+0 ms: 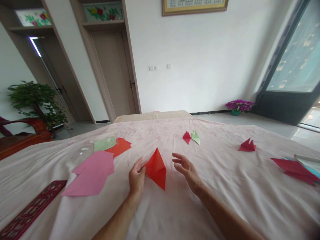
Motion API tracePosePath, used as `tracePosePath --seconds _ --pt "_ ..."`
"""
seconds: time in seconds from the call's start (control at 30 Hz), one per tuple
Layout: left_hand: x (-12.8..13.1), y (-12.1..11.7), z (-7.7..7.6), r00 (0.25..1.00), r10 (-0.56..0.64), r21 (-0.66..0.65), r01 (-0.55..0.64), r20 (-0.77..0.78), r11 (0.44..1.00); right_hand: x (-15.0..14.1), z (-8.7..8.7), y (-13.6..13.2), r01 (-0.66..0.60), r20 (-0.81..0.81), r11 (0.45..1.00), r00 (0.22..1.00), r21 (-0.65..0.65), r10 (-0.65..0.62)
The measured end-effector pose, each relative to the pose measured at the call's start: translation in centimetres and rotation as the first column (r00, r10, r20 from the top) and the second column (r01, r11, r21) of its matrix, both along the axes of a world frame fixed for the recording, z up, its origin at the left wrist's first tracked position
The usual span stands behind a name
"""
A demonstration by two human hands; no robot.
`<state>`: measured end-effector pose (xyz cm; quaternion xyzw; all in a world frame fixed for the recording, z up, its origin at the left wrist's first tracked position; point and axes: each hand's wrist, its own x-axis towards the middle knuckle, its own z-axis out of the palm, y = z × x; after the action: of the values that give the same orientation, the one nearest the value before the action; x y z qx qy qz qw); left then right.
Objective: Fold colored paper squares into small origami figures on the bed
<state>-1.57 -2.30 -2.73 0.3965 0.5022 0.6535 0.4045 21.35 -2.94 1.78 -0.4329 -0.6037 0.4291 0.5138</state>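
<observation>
A folded sheet of orange-red paper (157,169) stands partly opened in front of me, with a pointed top and a pointed lower corner. My left hand (137,175) pinches its left edge between thumb and fingers. To the right of the paper, my right hand (185,169) is held apart from it, fingers spread and holding nothing. Beyond the hands lie a small red folded paper piece (186,137) and a light green one (195,137), side by side on the pale pink cloth (155,213).
Pink paper sheets (91,175), a green sheet (105,144) and orange sheets (120,148) lie to the left. A dark red patterned strip (33,206) is at the near left. Farther right are a red folded piece (247,145) and several red and blue papers (295,169).
</observation>
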Motion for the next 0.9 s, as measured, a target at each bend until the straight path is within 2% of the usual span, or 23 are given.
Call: tracePosePath --seconds 0.07,0.13,0.23,0.3,0.37,0.43,0.53,0.7,0.9 --pt "-0.1 -0.1 0.0 0.997 0.044 0.029 -0.042 -0.064 0.999 -0.6 -0.5 -0.8 -0.049 0.046 0.996 0.998 0.073 0.046" --pt "-0.1 -0.3 0.2 0.988 0.075 0.049 -0.068 -0.138 0.996 -1.3 -1.1 -1.4 -0.091 0.164 0.977 0.985 0.193 0.060" --pt "0.2 -0.7 0.5 0.976 0.078 0.071 -0.065 -0.204 0.995 -2.2 -1.8 -1.7 -0.076 0.348 0.943 0.936 0.324 -0.044" --pt "0.5 -1.0 0.7 0.972 0.065 0.095 -0.044 -0.224 0.994 -2.5 -2.0 -1.4 -0.002 0.396 0.942 0.907 0.335 -0.139" --pt "0.7 -1.4 0.8 0.970 0.051 0.121 -0.022 -0.238 0.992 -2.5 -2.2 -1.0 0.093 0.308 0.962 0.935 0.258 -0.173" --pt "0.9 -1.7 1.0 0.969 0.039 0.139 -0.006 -0.242 0.990 -2.3 -2.3 -0.5 0.158 0.135 0.979 0.975 0.126 -0.175" --pt "1.0 -2.1 1.2 0.971 0.045 0.160 -0.007 -0.236 0.987 -1.9 -2.4 0.1 0.193 -0.065 0.980 0.979 -0.040 -0.195" --pt "1.0 -2.0 1.1 0.989 0.020 0.169 0.005 -0.145 0.986 -1.0 -2.5 0.3 0.134 -0.261 0.967 0.947 -0.215 -0.189" --pt "1.2 -2.1 1.5 0.999 -0.033 0.151 0.038 -0.034 0.988 0.0 -2.5 0.7 0.010 -0.439 0.944 0.884 -0.331 -0.163"
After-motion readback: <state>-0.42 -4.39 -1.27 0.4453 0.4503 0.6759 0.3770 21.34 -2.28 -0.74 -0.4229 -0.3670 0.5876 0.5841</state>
